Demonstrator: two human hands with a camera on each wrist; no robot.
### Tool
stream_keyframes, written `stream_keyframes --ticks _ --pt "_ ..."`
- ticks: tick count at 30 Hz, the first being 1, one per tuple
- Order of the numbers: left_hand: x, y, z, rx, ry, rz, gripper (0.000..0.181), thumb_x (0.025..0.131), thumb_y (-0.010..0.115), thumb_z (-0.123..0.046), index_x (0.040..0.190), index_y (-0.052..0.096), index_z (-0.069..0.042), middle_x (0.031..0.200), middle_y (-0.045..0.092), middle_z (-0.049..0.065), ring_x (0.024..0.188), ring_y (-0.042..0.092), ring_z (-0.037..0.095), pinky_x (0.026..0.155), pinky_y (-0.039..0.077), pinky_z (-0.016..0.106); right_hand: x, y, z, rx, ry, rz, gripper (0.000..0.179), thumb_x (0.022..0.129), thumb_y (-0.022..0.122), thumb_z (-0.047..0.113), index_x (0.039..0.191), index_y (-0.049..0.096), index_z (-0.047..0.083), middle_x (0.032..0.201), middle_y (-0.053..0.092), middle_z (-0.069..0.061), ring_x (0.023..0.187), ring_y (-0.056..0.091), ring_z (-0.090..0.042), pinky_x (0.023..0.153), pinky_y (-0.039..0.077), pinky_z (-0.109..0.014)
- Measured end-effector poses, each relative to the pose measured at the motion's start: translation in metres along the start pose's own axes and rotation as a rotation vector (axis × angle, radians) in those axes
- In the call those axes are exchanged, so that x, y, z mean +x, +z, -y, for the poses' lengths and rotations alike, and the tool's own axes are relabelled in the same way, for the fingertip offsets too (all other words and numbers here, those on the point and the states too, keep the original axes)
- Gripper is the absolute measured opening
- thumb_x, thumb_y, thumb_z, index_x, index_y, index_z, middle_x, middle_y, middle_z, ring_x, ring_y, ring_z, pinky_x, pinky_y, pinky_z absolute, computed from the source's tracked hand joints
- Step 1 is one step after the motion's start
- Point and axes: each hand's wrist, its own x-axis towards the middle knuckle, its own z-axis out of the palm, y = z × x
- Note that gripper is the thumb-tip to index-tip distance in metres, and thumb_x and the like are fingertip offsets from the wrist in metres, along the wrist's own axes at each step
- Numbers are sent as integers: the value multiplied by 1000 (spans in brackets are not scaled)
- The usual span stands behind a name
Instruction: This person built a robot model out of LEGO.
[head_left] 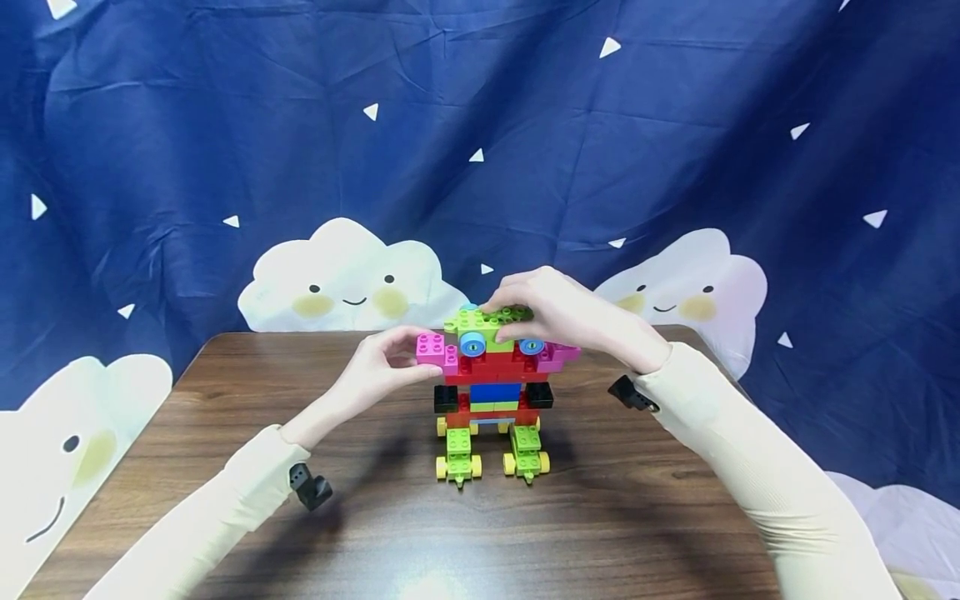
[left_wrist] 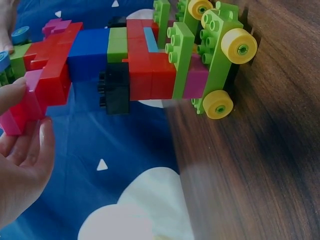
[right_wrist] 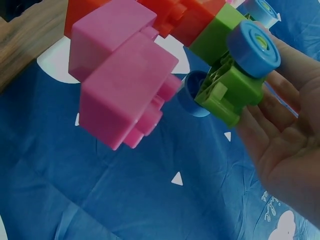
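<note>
A figure built of toy bricks, with a red body (head_left: 492, 364), stands upright on the table on two green wheeled bases (head_left: 459, 454). My left hand (head_left: 375, 367) pinches the pink brick (left_wrist: 34, 87) on the figure's left-hand side, thumb on one face and fingers on another. On top, my right hand (head_left: 551, 308) grips a green wheeled base (right_wrist: 235, 92) with blue wheels (right_wrist: 253, 48), thumb in front. That base sits over a green brick (right_wrist: 217, 32); whether it is pressed fully down I cannot tell. Pink bricks (right_wrist: 122, 85) jut out on the other side.
The brown wooden table (head_left: 360, 517) has its back edge just behind the figure. Beyond hangs a blue cloth (head_left: 420, 192) printed with white clouds. Black bricks (head_left: 538, 395) stick out at the figure's sides. Both wrists carry a small black camera (head_left: 309, 486).
</note>
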Motion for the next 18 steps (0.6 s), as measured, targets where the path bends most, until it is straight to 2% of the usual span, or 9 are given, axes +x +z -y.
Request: stream_keyframes --ticks 4,9,13,18 --pt "0 0 -1 1 3 1 46 81 82 -22 124 65 -15 118 70 7 98 68 21 88 58 33 1 -1 0 13 -5 8 30 81 82 18 108 75 6 97 74 -5 81 64 -14 77 57 -32" --pt "0 0 1 3 8 -2 46 81 82 -22 123 65 -15 117 71 6 97 68 20 90 58 42 4 -5 -1 40 3 56 34 81 82 19 111 75 6 101 76 -6 84 66 -15 80 59 -32" --pt "0 1 2 3 11 -5 45 81 83 -22 122 65 -15 116 71 6 96 69 19 90 58 42 4 -9 -3 51 11 78 33 83 80 19 113 74 5 106 76 -7 89 69 -16 85 59 -34" --pt "-1 1 0 -1 10 -6 45 80 83 -22 121 66 -15 115 71 6 95 69 20 89 59 39 -1 -13 -4 56 16 54 28 84 79 14 110 75 5 103 77 -7 86 68 -15 83 59 -35"
